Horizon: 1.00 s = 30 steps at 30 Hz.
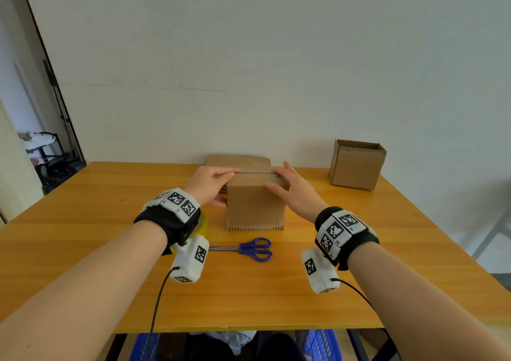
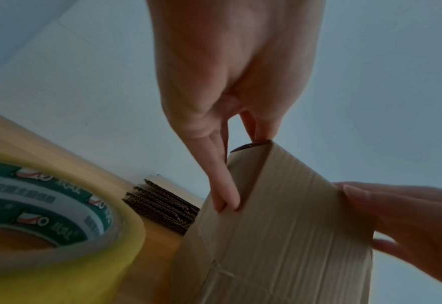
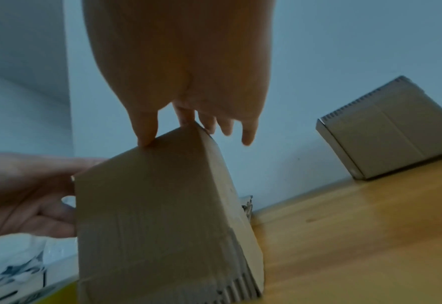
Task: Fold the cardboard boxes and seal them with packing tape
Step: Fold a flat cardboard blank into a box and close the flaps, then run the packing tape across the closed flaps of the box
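Box (image 1: 255, 203): plain brown corrugated cardboard, upright mid-table (image 1: 110, 222), top flaps folded flat, fluted cut edge along its base.
Left hand (image 1: 213, 185): grip clamped on the box's upper left corner, fingers over the top, thumb on the side.
Right hand (image 1: 294, 189): fingers straight, apart, pressing the right top edge.
Tape roll (image 2: 58, 216): yellowish, glossy, beside the left wrist.
Scissors (image 1: 249, 249): blue handles, shut, flat before the box.
Second box (image 1: 356, 164): open-topped, far right.
Flattened cardboard (image 1: 237, 160): stacked behind the box.
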Each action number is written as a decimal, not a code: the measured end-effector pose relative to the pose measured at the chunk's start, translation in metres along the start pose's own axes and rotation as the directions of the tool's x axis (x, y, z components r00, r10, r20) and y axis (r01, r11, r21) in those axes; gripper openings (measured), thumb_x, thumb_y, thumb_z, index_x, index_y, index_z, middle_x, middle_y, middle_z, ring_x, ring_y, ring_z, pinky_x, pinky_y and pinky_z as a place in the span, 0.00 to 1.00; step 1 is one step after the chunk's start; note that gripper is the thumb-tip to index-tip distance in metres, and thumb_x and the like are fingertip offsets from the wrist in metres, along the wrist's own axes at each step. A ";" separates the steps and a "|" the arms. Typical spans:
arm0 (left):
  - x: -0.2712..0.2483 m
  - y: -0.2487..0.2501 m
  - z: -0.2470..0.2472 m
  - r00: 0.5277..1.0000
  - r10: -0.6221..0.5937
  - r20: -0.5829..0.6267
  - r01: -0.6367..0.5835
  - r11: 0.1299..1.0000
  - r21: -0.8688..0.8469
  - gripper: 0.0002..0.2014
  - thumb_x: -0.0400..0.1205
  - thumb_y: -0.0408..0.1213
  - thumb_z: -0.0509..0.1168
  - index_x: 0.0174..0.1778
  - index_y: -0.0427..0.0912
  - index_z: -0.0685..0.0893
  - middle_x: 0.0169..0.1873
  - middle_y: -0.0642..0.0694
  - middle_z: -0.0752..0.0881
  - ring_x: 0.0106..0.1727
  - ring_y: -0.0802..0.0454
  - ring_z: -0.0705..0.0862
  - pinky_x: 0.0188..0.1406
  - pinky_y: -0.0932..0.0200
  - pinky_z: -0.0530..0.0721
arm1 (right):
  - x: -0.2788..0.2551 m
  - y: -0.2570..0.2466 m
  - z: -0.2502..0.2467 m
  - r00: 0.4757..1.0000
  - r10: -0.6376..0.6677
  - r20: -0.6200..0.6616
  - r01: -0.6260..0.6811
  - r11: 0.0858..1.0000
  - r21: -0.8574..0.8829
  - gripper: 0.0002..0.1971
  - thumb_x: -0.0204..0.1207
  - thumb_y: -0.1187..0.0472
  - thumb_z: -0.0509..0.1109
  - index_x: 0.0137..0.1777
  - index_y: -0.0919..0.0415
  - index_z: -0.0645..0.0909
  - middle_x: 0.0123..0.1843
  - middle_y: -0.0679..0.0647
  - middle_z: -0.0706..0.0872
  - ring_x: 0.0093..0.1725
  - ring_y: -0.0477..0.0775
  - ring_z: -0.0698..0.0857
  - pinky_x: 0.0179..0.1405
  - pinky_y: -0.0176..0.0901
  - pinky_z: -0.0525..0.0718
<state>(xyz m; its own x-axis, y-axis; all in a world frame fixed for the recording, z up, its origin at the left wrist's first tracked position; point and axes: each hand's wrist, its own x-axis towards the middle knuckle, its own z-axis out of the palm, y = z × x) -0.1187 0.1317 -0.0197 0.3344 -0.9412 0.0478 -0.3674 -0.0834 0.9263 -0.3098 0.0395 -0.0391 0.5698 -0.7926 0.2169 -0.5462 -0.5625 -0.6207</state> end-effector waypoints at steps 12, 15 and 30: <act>0.004 -0.006 -0.009 0.999 0.029 0.019 -0.031 0.997 0.075 0.18 0.86 0.42 0.58 0.72 0.53 0.76 0.68 0.42 0.78 0.45 0.44 0.89 0.41 0.52 0.90 | 0.012 -0.017 0.010 0.971 -0.228 0.067 0.236 0.901 -0.364 0.24 0.86 0.50 0.56 0.81 0.53 0.64 0.82 0.49 0.66 0.82 0.49 0.60 0.82 0.46 0.47; 0.000 -0.017 -0.021 1.000 0.029 0.003 -0.029 0.985 0.168 0.19 0.86 0.42 0.57 0.74 0.48 0.71 0.67 0.41 0.78 0.45 0.44 0.89 0.42 0.51 0.89 | 0.010 -0.020 0.008 0.974 -0.213 0.074 0.225 0.911 -0.344 0.24 0.86 0.51 0.56 0.80 0.53 0.64 0.82 0.49 0.66 0.82 0.48 0.61 0.81 0.44 0.47; -0.021 -0.059 -0.050 0.936 -0.243 0.256 -0.099 0.516 0.851 0.20 0.77 0.45 0.72 0.28 0.46 0.67 0.26 0.50 0.65 0.27 0.53 0.64 0.27 0.63 0.64 | 0.008 -0.034 0.002 0.984 -0.143 0.109 0.170 0.938 -0.303 0.22 0.84 0.53 0.61 0.77 0.56 0.71 0.78 0.51 0.73 0.76 0.52 0.71 0.75 0.44 0.66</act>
<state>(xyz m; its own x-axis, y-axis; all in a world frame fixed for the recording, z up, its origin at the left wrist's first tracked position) -0.0611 0.1730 -0.0565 0.1796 -0.9443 -0.2758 -0.9611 -0.2282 0.1556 -0.2854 0.0526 -0.0180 0.7056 -0.6738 0.2194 -0.6018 -0.7332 -0.3166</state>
